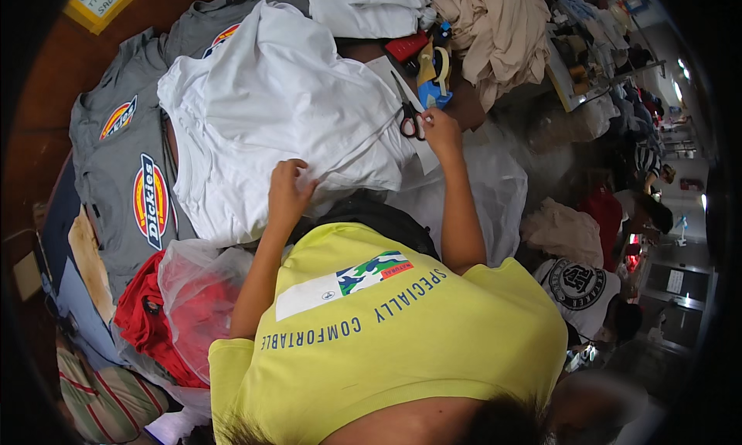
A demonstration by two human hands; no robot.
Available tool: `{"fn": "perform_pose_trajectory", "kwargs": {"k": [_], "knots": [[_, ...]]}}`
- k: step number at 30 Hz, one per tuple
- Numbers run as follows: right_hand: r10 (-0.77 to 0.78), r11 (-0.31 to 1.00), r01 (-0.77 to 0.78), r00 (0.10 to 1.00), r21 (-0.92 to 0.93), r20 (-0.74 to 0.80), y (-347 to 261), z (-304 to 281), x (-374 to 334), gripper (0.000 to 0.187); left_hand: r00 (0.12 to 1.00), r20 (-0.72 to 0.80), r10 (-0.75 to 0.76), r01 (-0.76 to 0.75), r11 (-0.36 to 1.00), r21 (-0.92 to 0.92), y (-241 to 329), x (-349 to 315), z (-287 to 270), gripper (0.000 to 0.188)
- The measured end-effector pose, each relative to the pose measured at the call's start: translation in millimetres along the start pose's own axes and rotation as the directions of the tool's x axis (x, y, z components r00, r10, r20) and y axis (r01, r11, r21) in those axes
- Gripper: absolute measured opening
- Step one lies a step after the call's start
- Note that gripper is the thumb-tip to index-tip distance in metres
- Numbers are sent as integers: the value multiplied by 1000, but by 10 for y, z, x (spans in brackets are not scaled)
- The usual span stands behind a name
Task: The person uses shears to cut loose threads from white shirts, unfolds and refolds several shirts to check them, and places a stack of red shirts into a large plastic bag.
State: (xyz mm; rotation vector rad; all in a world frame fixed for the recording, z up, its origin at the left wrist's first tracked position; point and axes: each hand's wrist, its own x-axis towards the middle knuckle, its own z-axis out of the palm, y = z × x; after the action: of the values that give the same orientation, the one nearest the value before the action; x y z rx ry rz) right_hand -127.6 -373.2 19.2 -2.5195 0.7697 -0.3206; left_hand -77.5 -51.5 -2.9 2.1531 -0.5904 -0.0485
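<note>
My left hand [287, 188] rests at the near edge of a white T-shirt [282, 97], its thumb apart from its bent fingers. That shirt lies rumpled across the table in front of me. My right hand [443, 134] is closed at the fingertips, right beside the dark handles of a pair of scissors [413, 122]. Whether the fingertips touch the scissors or pinch something small, I cannot make out. The scissors lie on a white sheet, blades pointing away. Just past them sits a blue tape dispenser [434, 93] with a roll of tape.
Grey printed T-shirts [124, 174] spread along the left. Red garments [147, 314] and clear plastic [197, 290] lie at the near left. A beige cloth pile [495, 32], folded white cloth [363, 8] and a red box-like item [406, 46] are at the back. Other people work at the right.
</note>
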Motion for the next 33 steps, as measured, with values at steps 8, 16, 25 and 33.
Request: {"fn": "perform_pose_trajectory", "kwargs": {"k": [8,16,25,33], "knots": [[-122,925,81,989,370,87,-328,155,-58,10,997,67,-23,16,994,111,-245,-58,139,22],[-739,514,186,591,837,323,-1473,340,-562,36,906,-314,-284,-63,643,-763,288,57,-214,5],[-690,512,597,714,618,-118,-1875,528,-194,34,975,30,222,-199,919,-341,1314,-177,-1243,30],[-651,460,623,721,632,-237,-2399,619,27,34,994,-19,110,-99,797,-596,1438,-659,-1820,6]]}}
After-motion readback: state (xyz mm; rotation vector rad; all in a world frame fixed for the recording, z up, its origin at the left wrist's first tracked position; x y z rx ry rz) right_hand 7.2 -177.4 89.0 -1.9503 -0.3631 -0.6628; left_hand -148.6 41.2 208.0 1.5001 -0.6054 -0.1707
